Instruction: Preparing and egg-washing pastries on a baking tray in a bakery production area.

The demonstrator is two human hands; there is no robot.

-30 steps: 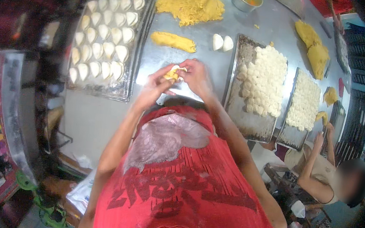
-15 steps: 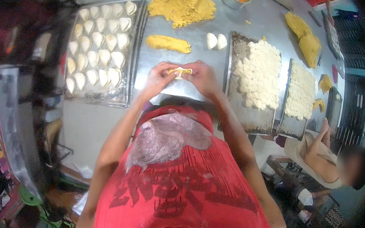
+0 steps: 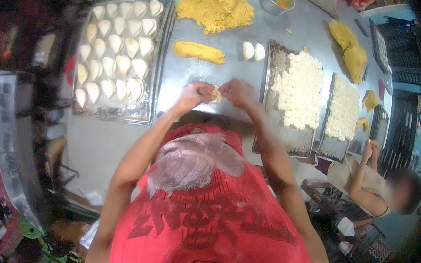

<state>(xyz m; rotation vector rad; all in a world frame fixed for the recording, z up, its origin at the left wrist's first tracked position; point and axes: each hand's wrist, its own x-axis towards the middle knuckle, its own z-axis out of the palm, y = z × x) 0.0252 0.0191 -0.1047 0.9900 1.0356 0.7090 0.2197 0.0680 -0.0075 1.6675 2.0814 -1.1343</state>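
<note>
Between my hands is a small filled dumpling (image 3: 216, 95) of pale dough, some yellow showing on it. My left hand (image 3: 197, 95) is closed, its fingertips pinching the dumpling from the left. Fingers of my right hand (image 3: 240, 93), slightly blurred, are bent together at the dumpling's right edge. Just beyond lies a log of yellow filling (image 3: 199, 52) on the metal table (image 3: 227, 73). Two pale folded dumplings (image 3: 253, 51) sit side by side farther right. A big crumbly mound of yellow filling (image 3: 215, 7) is at the far side.
At left, a dark-rimmed tray (image 3: 145, 107) carries rows of folded dumplings. To the right, two trays (image 3: 269, 118) (image 3: 331, 150) hold many pale dough pieces. A metal bowl (image 3: 276, 4) stands far back, near yellow lumps (image 3: 353, 62). Another person (image 3: 370, 186) sits at the right.
The dumpling, earlier stretched crosswise with yellow filling exposed, now looks narrower and more folded. My right hand has shifted right and its fingers have moved to the edge. The other person's hands have moved.
</note>
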